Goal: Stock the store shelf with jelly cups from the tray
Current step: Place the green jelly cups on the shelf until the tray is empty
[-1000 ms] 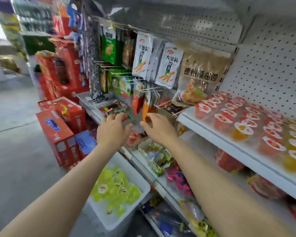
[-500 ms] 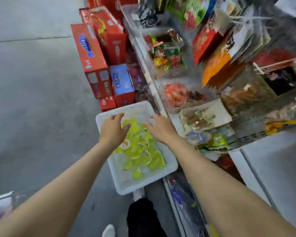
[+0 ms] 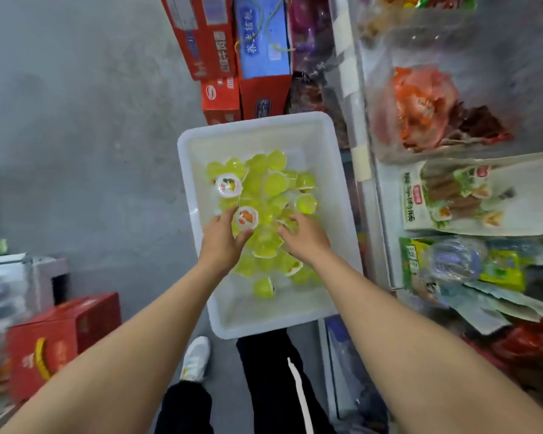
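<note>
A white plastic tray [image 3: 201, 145] sits on the floor below me with several yellow-green jelly cups [image 3: 276, 183] heaped in it. Two of them show white fruit-print lids. My left hand [image 3: 221, 238] reaches into the tray, and its fingers and thumb curl round one lidded jelly cup [image 3: 246, 217]. My right hand [image 3: 306, 238] lies beside it on the heap, fingers spread over the cups with nothing clearly gripped. The shelf row with the stocked jelly cups is out of view.
Store shelves [image 3: 373, 170] with bagged snacks run down the right side, close to the tray. Red and blue gift boxes [image 3: 257, 45] stand past the tray's far end. Another red box [image 3: 60, 336] stands at the lower left. My legs and a white shoe [image 3: 196, 358] are just below the tray.
My view has tipped from the shelf down to the tray. Both hands have dropped from the hanging snacks into the tray, and the left hand has closed round a lidded jelly cup.
</note>
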